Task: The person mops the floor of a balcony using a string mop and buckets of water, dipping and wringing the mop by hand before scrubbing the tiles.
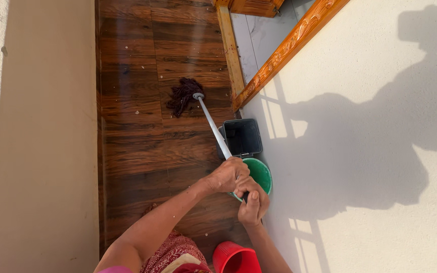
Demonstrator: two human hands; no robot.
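The mop handle [213,126] is gripped by both hands, the left hand [228,175] clenched higher on the shaft, the right hand [253,202] closed around its end. The dark mop head [184,94] is pressed on the wooden-look floor [132,151], which gleams wet nearby; specks further ahead remain unmopped. A black bin [243,136], green bucket [260,173] and red bucket [234,258] are lined along the wall [370,151].

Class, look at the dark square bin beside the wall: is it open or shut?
Open. The dark square bin shows no lid across its top, and the head view looks straight down into its dark inside.
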